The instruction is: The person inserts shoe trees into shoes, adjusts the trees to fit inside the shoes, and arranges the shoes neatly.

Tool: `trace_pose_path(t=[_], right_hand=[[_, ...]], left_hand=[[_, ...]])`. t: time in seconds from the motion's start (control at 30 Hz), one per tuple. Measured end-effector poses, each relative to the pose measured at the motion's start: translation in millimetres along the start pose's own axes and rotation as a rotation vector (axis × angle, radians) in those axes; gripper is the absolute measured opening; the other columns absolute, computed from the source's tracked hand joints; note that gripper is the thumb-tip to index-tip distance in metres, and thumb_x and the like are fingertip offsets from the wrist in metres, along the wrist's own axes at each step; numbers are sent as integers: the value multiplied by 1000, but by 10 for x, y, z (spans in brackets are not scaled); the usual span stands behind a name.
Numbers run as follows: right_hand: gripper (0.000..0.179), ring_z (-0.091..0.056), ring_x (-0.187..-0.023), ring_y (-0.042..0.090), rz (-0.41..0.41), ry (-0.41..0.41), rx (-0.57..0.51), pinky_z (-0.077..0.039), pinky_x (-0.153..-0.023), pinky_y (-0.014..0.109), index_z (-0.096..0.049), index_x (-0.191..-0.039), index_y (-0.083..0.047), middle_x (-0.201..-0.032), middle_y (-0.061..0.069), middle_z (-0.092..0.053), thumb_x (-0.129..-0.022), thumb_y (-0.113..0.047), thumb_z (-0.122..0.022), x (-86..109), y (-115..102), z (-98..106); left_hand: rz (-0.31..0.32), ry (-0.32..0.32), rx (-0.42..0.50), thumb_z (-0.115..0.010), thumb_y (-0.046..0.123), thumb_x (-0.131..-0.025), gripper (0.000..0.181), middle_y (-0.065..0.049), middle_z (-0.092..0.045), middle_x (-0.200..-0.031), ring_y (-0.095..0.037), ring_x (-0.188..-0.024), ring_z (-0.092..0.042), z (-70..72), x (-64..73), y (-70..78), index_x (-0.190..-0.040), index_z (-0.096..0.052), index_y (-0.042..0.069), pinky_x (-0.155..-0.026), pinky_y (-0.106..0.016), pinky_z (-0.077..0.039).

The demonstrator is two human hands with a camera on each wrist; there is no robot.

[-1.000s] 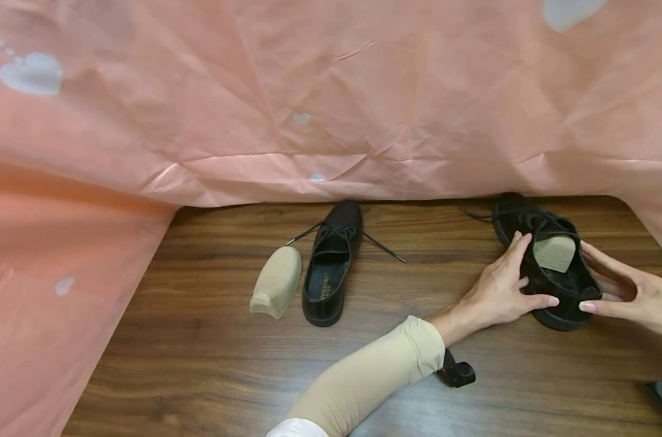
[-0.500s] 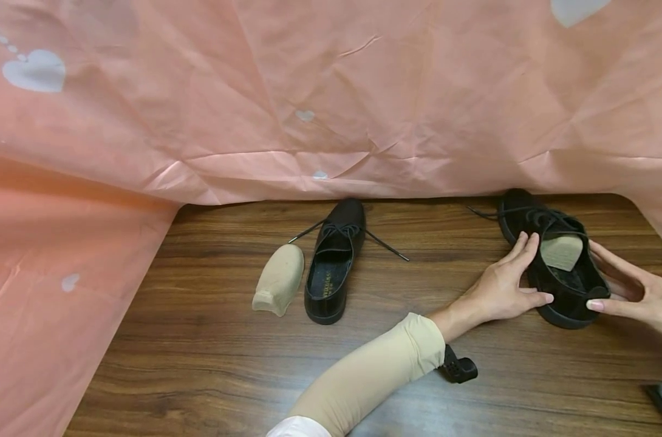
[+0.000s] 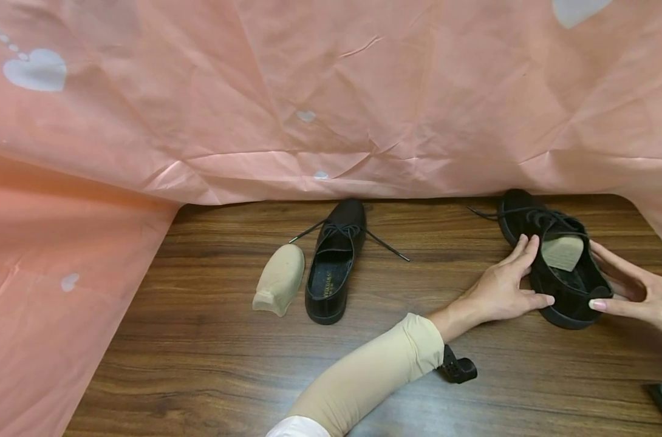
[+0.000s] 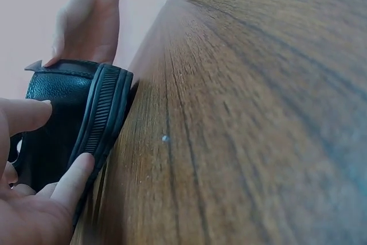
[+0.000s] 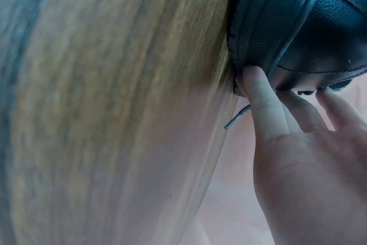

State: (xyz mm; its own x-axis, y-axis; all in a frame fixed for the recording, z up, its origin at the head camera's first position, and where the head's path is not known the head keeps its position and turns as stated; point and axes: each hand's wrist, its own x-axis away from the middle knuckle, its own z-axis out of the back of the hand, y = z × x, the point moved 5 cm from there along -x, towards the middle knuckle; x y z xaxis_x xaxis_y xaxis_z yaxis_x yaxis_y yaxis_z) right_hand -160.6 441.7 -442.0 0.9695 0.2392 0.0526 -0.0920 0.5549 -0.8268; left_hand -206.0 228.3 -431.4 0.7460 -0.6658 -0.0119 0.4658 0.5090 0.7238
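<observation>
In the head view, a black lace-up shoe (image 3: pixel 570 311) stands at the right, toe towards the pink cloth and angled left. A beige shoe insert (image 3: pixel 562 252) is inside it, its front end hidden under the laces. My left hand (image 3: pixel 503 288) holds the shoe's left side, thumb at the heel. On the other side, my right hand (image 3: pixel 639 297) holds it with the thumb on the heel's back edge. The left wrist view shows the ribbed sole (image 4: pixel 100 113) near the floor. In the right wrist view, fingers (image 5: pixel 264 98) touch the shoe's side.
A second black shoe (image 3: pixel 331 276) with loose lace ends stands left of centre. Beside it lies another beige insert (image 3: pixel 279 279). Black straps (image 3: pixel 459 369) show by my left forearm. Pink cloth (image 3: pixel 331 109) hangs along the back and sides of the wood-grain surface (image 3: pixel 200 352).
The held shoe and both hands have shifted very slightly right; the head view has also moved a little. The grips look the same, and the second shoe and loose insert stay put.
</observation>
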Motion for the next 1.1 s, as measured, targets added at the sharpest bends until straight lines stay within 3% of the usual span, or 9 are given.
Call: trace_pose_path(t=[0.33,0.57,0.77,0.87,1.1], right_hand=[[97,-31,-114,-28,-13,-36,27,-36,-82,-1,-1,-160,-32,-155,-26,-11,-93,9,-59,-40,32,32],[98,-18,-125,-26,-14,-7,69,-23,-94,-2,3,-159,-33,-155,-28,-5,-95,5,-60,-12,29,11],[95,-10,-132,-21,51,14,30,-10,-102,-1,2,-160,-31,-158,-25,-2,-95,12,-53,29,-17,-42],[91,-10,-132,-21,75,22,28,-9,-101,-2,1,-160,-31,-158,-25,-1,-97,11,-49,28,-58,-49],[89,-14,-138,-15,179,88,-38,-12,-107,2,0,-161,-21,-164,-15,-5,-95,19,-42,5,-223,-85]], left_hand=[[6,-13,45,-72,38,-91,99,10,-1,-164,15,-118,-49,32,-20,-31,-159,-1,32,-102,-2,-24],[0,6,162,-72,26,-93,87,15,-9,-163,14,-115,-52,50,-13,-73,-159,-16,33,-96,1,-28],[29,12,226,-69,27,-95,71,22,-22,-159,14,-114,-53,98,12,-131,-155,-34,34,-95,-1,-32],[38,20,271,-69,27,-95,65,22,-27,-157,12,-115,-54,129,34,-161,-152,-40,34,-94,-2,-34],[33,32,241,-72,29,-92,64,21,-31,-156,11,-115,-54,177,95,-185,-149,-44,36,-94,-5,-37]])
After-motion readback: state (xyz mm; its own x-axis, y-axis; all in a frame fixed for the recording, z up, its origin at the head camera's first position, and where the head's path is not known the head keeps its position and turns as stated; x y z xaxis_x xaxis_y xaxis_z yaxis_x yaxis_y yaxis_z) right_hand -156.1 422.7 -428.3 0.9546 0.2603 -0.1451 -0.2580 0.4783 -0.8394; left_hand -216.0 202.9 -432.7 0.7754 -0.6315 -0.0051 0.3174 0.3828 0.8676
